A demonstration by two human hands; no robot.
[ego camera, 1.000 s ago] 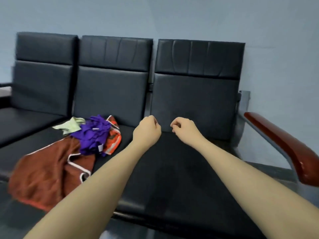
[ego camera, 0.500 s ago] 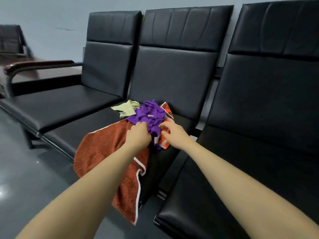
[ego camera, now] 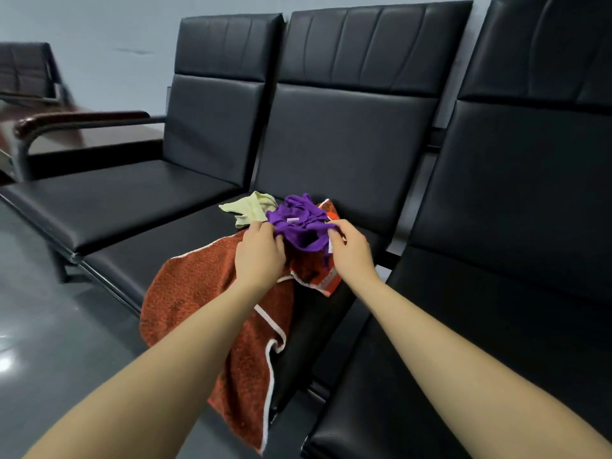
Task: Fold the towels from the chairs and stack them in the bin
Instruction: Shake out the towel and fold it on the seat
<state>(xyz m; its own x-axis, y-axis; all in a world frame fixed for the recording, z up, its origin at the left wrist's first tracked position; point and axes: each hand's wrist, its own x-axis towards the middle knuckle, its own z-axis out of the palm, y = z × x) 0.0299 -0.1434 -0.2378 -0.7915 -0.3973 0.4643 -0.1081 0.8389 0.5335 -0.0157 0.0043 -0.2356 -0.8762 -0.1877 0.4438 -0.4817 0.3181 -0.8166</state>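
Dim, even light; glare on floor (ego camera: 6, 362) at left; wide-angle bend at edges.

Grey glossy floor (ego camera: 49, 313), pale wall (ego camera: 109, 38), perhaps a reddish-brown table (ego camera: 109, 135) far left.

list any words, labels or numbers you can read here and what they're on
No text can be read.
Small pale tag on the purple towel, held by the left hand and right hand: too small to read.
Orange and white patterned cloth under it: any print there is too blurred to tell.
Chairs: no markings show.
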